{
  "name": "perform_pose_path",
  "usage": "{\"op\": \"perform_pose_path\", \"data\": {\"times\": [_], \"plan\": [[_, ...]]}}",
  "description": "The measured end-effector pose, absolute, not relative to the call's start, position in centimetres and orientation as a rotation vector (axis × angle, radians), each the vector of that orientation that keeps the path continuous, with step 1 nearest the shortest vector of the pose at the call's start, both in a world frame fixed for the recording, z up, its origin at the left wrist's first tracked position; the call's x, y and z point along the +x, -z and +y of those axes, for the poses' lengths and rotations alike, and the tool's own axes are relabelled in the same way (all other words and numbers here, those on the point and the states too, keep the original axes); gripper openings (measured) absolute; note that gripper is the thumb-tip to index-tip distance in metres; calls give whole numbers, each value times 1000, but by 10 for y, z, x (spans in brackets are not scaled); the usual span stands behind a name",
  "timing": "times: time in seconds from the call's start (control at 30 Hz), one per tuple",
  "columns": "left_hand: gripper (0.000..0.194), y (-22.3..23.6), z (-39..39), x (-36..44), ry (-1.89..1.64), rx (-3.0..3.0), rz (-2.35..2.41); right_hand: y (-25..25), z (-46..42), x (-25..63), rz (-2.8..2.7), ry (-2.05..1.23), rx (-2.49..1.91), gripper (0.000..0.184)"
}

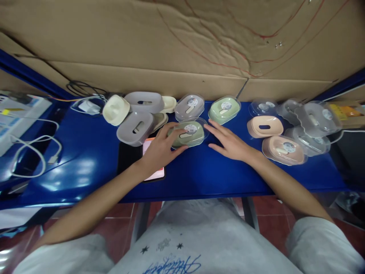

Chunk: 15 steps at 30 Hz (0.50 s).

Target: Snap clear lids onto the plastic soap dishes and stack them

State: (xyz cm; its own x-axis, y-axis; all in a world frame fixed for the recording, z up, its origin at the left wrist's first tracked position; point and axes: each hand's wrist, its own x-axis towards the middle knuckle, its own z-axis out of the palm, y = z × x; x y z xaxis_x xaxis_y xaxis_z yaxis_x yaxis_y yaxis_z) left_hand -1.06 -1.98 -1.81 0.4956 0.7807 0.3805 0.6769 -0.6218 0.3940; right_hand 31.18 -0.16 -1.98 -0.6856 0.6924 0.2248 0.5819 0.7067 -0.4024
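A green oval box with a clear plastic cover (196, 136) and a round label lies on the blue table in front of me. My left hand (163, 146) grips its left side, the thumb at the near edge and fingers over the top. At its right end is my right hand (228, 141), fingers spread and holding nothing; the fingertips are close to the cover's rim, and I cannot tell if they touch. Just behind stand a covered grey box (182, 112) and another covered green box (233, 110).
Grey slotted shells (132, 133) and a cream dish (115, 109) sit at the left. A phone (156, 174) lies under my left wrist. Pink boxes (275, 131) and clear covers (309, 142) crowd the right. White cables (42, 152) lie far left; a cardboard wall (128, 42) closes the back.
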Motion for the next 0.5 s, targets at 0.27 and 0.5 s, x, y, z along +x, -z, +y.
{"op": "perform_pose_path", "data": {"times": [0.27, 0.5], "plan": [[44, 22, -15, -34, -796, 2537, 1152, 31, 3, 289, -2551, -279, -940, 50], [47, 31, -17, -37, -892, 2598, 1079, 37, -4, 293, -2524, -253, -895, 53]]}}
